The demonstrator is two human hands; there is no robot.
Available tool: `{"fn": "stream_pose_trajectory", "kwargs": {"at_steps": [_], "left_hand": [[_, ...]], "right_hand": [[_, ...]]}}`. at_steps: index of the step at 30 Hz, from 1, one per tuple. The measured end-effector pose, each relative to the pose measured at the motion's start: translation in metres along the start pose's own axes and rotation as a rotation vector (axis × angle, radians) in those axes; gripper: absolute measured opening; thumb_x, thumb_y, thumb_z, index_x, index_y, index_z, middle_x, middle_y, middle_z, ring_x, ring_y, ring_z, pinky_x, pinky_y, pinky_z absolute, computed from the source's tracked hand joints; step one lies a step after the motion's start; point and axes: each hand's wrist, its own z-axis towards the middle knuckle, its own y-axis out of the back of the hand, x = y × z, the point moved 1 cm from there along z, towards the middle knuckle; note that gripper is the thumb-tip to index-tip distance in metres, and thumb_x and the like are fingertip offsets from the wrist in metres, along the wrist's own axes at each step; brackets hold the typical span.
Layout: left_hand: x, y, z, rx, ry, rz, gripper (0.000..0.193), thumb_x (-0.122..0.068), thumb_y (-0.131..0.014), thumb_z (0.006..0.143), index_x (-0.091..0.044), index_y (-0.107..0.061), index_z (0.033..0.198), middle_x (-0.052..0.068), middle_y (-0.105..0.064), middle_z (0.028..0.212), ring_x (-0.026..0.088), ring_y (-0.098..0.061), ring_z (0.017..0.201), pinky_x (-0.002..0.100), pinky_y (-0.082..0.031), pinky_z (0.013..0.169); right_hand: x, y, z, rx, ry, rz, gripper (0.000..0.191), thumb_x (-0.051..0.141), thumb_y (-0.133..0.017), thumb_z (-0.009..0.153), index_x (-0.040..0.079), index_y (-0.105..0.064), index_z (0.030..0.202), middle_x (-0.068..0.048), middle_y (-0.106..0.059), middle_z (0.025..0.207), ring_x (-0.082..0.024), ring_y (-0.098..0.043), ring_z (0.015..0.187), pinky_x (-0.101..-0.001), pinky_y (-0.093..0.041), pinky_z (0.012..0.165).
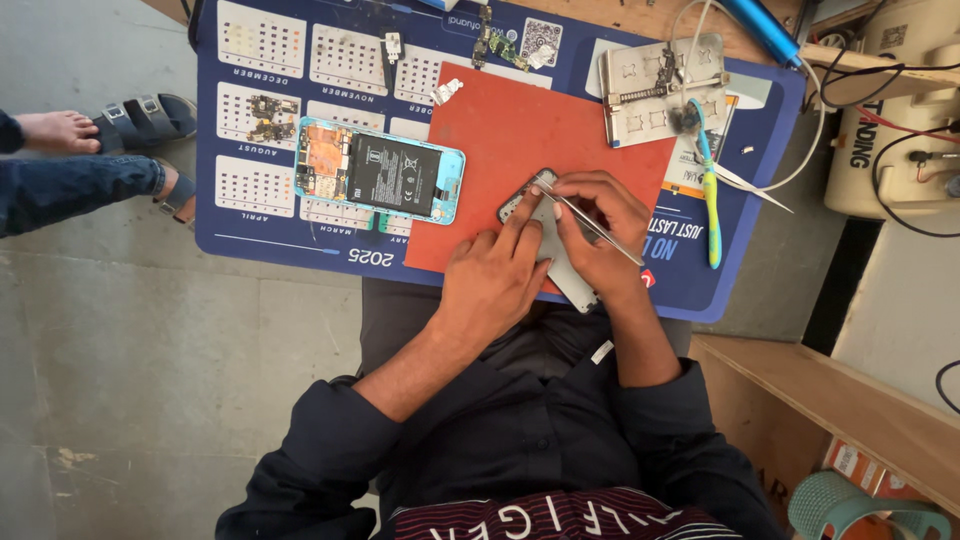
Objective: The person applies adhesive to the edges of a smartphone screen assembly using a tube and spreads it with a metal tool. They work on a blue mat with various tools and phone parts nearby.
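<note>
Head view, looking straight down: the left hand (pixel 490 280) lies flat with fingers spread narrow, pressing on a grey phone part (pixel 562 262) that sits on a red mat (pixel 500 140). The right hand (pixel 600 235) is closed around a pair of metal tweezers (pixel 590 217), pinching them between thumb and fingers; the tweezers' tip meets the far end of the grey part, just beyond the left hand's fingertips. Both hands touch each other over the part, which lies partly hidden beneath them, at the near edge of the mat.

Just beyond the left hand and to its left lies an opened phone with a light-blue frame (pixel 380 170), its black battery and boards showing, resting on a blue calendar mat (pixel 260 215) that covers the desk (pixel 650 20). To the right of the right hand lies a toothbrush with a blue and yellow handle (pixel 711 200).

Farther from the hands, a metal board holder (pixel 660 88) sits past the mat's far right corner, and small circuit boards (pixel 265 115) lie beyond the opened phone. Well to the left, on the floor, another person's sandalled foot (pixel 150 118) shows.
</note>
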Motion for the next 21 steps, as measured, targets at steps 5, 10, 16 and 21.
{"fn": "stream_pose_trajectory", "kwargs": {"at_steps": [5, 10, 16, 21], "left_hand": [[0.000, 0.000, -0.001, -0.001, 0.001, -0.008, 0.042, -0.031, -0.076, 0.087, -0.005, -0.061, 0.116, 0.010, -0.055, 0.151, 0.022, -0.061, 0.071, 0.036, -0.052, 0.066], [-0.001, -0.001, -0.001, 0.008, 0.018, 0.002, 0.040, -0.031, -0.075, 0.087, -0.007, -0.062, 0.116, 0.010, -0.056, 0.149, 0.023, -0.062, 0.073, 0.038, -0.051, 0.066], [-0.001, -0.002, -0.001, 0.025, 0.016, 0.004, 0.043, -0.032, -0.075, 0.086, -0.005, -0.062, 0.117, 0.010, -0.056, 0.149, 0.023, -0.062, 0.073, 0.038, -0.051, 0.065], [-0.001, -0.003, -0.002, 0.016, 0.010, -0.003, 0.045, -0.032, -0.075, 0.086, -0.004, -0.062, 0.119, 0.011, -0.056, 0.149, 0.023, -0.062, 0.072, 0.038, -0.052, 0.067]], "right_hand": [[-0.009, 0.000, -0.005, -0.020, 0.002, 0.114, 0.020, -0.009, -0.074, 0.092, -0.002, -0.069, 0.110, -0.012, -0.071, 0.113, -0.011, -0.066, 0.089, -0.0216, -0.052, 0.074], [-0.019, 0.000, -0.005, 0.008, -0.045, 0.252, 0.032, -0.011, -0.074, 0.095, 0.000, -0.055, 0.118, -0.013, -0.074, 0.109, -0.009, -0.067, 0.089, -0.0207, -0.051, 0.074], [-0.022, -0.002, 0.001, 0.015, -0.089, 0.366, 0.052, -0.013, -0.071, 0.097, 0.006, -0.035, 0.129, -0.012, -0.072, 0.106, -0.010, -0.068, 0.091, -0.0220, -0.053, 0.076], [-0.023, -0.009, 0.007, 0.016, -0.145, 0.312, 0.055, -0.012, -0.072, 0.096, 0.006, -0.034, 0.130, -0.011, -0.072, 0.101, -0.009, -0.067, 0.085, -0.0195, -0.048, 0.069]]}}
